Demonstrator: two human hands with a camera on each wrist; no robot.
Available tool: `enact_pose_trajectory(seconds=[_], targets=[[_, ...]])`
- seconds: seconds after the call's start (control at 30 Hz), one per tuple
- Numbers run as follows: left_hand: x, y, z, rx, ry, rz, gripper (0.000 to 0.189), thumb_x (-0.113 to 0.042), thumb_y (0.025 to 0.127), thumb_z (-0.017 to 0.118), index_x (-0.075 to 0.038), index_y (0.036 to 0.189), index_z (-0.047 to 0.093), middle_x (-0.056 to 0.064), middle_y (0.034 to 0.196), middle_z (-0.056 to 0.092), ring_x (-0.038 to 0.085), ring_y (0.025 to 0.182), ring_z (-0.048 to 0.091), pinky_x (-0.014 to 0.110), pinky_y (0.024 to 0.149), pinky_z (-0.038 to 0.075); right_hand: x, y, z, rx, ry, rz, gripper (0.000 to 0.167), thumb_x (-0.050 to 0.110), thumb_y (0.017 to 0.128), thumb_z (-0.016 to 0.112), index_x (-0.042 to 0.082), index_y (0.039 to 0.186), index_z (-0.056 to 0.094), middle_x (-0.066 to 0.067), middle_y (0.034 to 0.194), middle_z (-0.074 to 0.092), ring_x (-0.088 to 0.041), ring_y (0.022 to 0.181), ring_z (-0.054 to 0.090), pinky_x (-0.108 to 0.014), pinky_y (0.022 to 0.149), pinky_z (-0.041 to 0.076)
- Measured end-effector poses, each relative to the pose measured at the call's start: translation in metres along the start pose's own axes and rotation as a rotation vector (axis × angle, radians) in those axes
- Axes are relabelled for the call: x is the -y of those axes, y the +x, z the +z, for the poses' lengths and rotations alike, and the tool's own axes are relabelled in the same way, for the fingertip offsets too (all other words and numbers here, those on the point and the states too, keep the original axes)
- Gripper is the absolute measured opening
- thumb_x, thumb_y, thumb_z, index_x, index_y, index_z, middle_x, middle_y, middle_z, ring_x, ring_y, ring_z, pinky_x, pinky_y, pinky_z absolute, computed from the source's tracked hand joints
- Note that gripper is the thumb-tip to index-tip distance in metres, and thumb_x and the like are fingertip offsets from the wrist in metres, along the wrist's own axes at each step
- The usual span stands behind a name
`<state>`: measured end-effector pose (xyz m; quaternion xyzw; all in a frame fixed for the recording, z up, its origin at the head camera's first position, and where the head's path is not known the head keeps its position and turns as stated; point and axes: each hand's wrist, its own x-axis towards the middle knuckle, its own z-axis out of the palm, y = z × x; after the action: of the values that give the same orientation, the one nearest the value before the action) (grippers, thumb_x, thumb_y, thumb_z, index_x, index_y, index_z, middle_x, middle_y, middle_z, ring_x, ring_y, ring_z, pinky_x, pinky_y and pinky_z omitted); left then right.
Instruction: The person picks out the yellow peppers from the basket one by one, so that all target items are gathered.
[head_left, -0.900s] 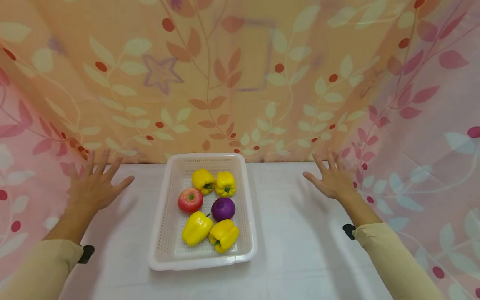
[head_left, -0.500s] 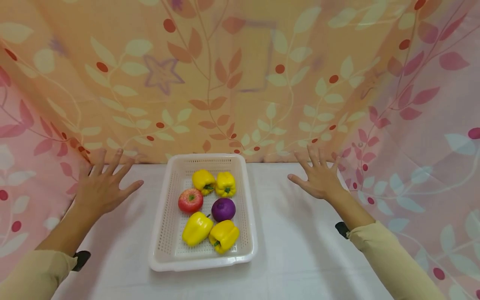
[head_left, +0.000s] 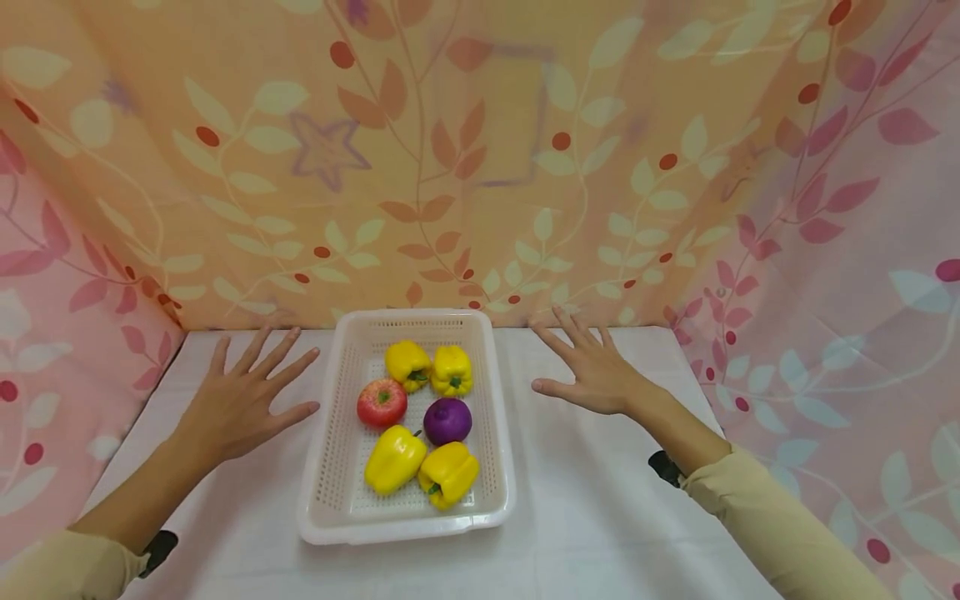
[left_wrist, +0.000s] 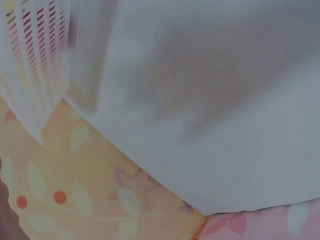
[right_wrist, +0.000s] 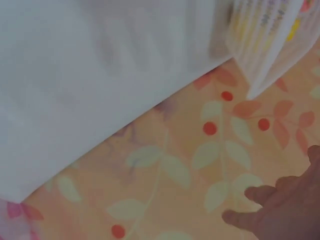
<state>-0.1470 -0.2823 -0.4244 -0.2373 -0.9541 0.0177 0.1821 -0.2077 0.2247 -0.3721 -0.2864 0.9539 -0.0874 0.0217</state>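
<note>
Your left hand (head_left: 243,404) and right hand (head_left: 596,377) are both spread, fingers apart and holding nothing, one to each side of the basket (head_left: 405,532). Handling looks not to have begun: you have nothing lifted, and all six pieces lie inside, so any work with them seems left to do. The basket stands upright on the surface (head_left: 577,517), white and perforated, with four glossy yellow peppers (head_left: 395,460), a mottled red apple (head_left: 382,404) and a purple onion (head_left: 447,421).

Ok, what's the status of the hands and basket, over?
Left hand and right hand spread, empty, flanking basket. Four yellow peppers, apple, purple onion inside. Nothing visibly blocking.
</note>
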Motion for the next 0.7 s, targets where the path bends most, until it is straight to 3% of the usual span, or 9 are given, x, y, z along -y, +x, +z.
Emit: enact_pose_trajectory(seconds=[0.13, 0.27, 0.37, 0.53, 0.7], targets=[[-0.013, 0.0, -0.001, 0.173, -0.065, 0.052, 0.077, -0.069, 0.09, 0.051, -0.031, 0.155, 0.035, 0.007, 0.165, 0.023, 0.037, 0.151, 0.012, 0.067, 0.115, 0.001, 0.015, 0.003, -0.003, 0.094, 0.239, -0.013, 0.096, 0.068, 0.085, 0.063, 0.039, 0.16, 0.01, 0.0, 0.168, -0.004, -0.037, 0.151, 0.014, -0.07, 0.113, 0.013], [-0.022, -0.001, 0.0, 0.3, -0.113, 0.097, 0.075, -0.071, 0.091, 0.048, -0.031, 0.154, 0.039, 0.006, 0.164, 0.026, 0.039, 0.149, 0.02, 0.07, 0.113, 0.013, 0.023, 0.01, -0.004, 0.19, 0.439, -0.044, 0.113, 0.059, 0.075, 0.08, 0.04, 0.16, 0.007, 0.004, 0.167, -0.004, -0.03, 0.153, 0.007, -0.066, 0.114, 0.021], [-0.026, -0.004, 0.005, 0.303, -0.112, 0.141, 0.075, -0.073, 0.09, 0.047, -0.03, 0.151, 0.044, 0.006, 0.161, 0.031, 0.04, 0.147, 0.025, 0.069, 0.111, 0.021, 0.027, 0.017, -0.004, 0.264, 0.559, -0.101, 0.119, 0.052, 0.07, 0.086, 0.035, 0.16, 0.01, 0.005, 0.167, 0.003, -0.024, 0.153, 0.007, -0.062, 0.116, 0.018], [-0.029, -0.008, 0.01, 0.29, -0.116, 0.172, 0.076, -0.074, 0.089, 0.048, -0.029, 0.15, 0.046, 0.005, 0.16, 0.035, 0.039, 0.145, 0.03, 0.068, 0.109, 0.027, 0.036, 0.026, -0.003, 0.455, 0.729, -0.155, 0.113, 0.039, 0.074, 0.087, 0.028, 0.161, 0.014, 0.005, 0.167, 0.01, -0.032, 0.151, 0.017, -0.059, 0.116, 0.022], [-0.029, -0.009, 0.011, 0.287, -0.128, 0.166, 0.076, -0.073, 0.089, 0.048, -0.028, 0.15, 0.046, 0.005, 0.158, 0.037, 0.038, 0.145, 0.031, 0.068, 0.109, 0.026, 0.047, 0.035, -0.002, 0.646, 0.787, -0.151, 0.106, 0.036, 0.077, 0.085, 0.026, 0.16, 0.02, 0.0, 0.165, 0.02, -0.026, 0.149, 0.027, -0.046, 0.116, 0.031]])
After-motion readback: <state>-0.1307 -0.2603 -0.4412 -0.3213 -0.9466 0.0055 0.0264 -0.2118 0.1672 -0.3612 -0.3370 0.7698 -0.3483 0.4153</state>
